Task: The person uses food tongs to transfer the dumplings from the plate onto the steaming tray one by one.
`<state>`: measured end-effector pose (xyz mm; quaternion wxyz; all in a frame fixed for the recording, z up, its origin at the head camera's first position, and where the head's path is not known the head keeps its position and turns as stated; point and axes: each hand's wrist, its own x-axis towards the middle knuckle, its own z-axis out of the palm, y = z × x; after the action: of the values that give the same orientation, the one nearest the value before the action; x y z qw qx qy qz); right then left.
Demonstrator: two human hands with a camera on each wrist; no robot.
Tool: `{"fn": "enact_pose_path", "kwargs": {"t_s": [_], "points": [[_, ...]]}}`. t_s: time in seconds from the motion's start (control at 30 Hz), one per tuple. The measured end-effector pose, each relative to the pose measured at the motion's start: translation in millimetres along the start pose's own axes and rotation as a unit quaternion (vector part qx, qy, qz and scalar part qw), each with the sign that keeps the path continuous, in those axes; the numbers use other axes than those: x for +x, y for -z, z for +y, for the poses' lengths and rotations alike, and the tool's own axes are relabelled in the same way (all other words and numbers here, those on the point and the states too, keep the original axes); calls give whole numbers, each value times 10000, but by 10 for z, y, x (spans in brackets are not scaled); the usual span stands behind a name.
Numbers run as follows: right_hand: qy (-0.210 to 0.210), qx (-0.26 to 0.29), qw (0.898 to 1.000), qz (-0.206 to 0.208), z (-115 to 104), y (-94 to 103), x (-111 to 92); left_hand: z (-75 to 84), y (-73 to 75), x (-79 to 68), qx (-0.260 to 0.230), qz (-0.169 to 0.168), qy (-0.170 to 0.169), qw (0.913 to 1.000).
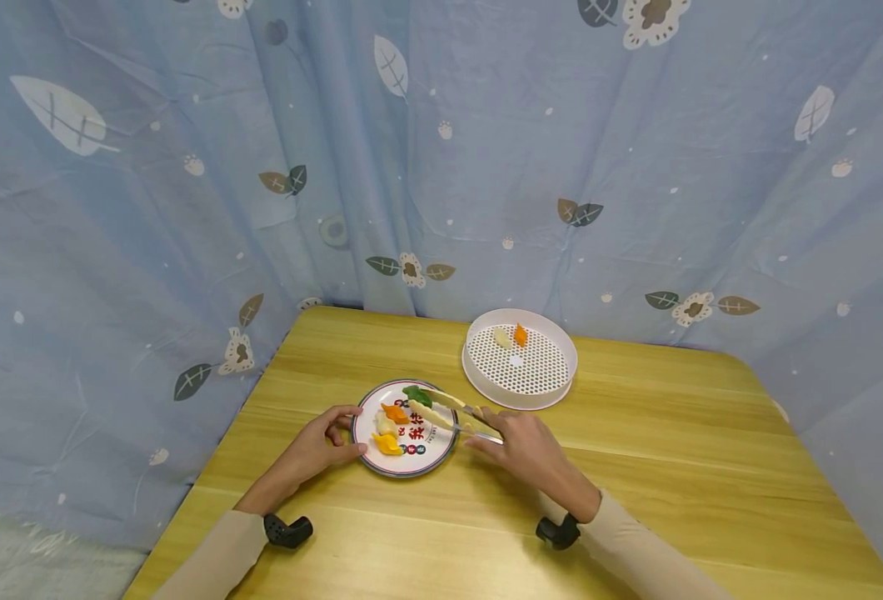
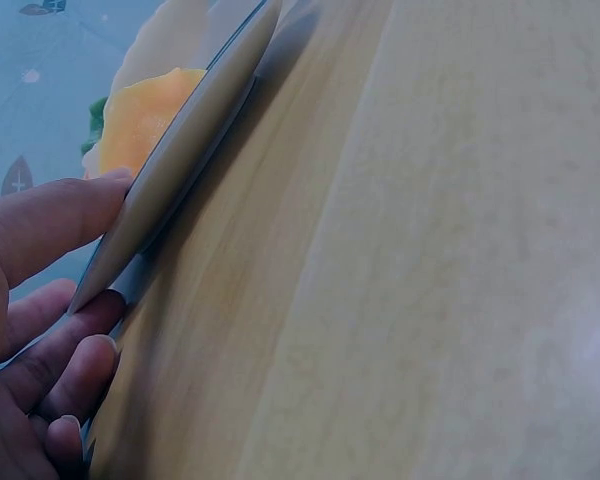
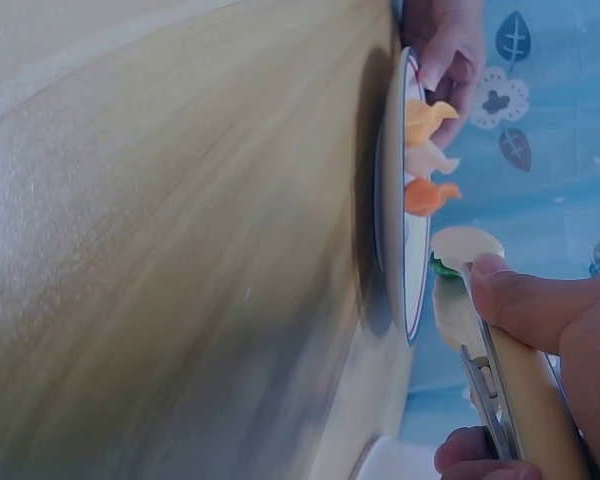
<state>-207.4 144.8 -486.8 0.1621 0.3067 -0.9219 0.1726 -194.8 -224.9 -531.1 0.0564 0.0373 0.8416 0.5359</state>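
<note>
My left hand pinches the left rim of a round white plate, thumb on top and fingers beneath, as the left wrist view shows. On the plate lie small dumpling-shaped pieces: a yellow one, a whitish one and an orange one. My right hand grips metal tongs with pale, broad tips. Those tips reach over the plate's far side, around a green piece. In the right wrist view, the green piece shows between the tips, mostly hidden.
A white round steamer basket with a perforated base stands behind and right of the plate. It contains a whitish piece and an orange piece. A blue patterned curtain hangs along the wooden table's far edge.
</note>
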Motion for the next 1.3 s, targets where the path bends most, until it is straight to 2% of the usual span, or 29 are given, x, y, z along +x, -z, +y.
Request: {"fn": "enact_pose_path", "kwargs": {"t_s": [0.33, 0.63, 0.87, 1.1, 1.3], "points": [[-186, 169, 9997, 61, 42, 55, -7, -6, 4, 3, 8, -18, -11, 10000], [-281, -12, 9995, 174, 90, 120, 5, -18, 7, 4, -4, -13, -34, 10000], [-414, 166, 9989, 149, 152, 166, 2, -13, 6, 3, 51, 1, 4, 10000], [-341, 143, 9988, 317, 226, 219, 3, -13, 6, -3, 20, -14, 17, 10000], [-457, 175, 9983, 312, 290, 284, 3, 3, 6, -21, -1, -32, -112, 9999]]}}
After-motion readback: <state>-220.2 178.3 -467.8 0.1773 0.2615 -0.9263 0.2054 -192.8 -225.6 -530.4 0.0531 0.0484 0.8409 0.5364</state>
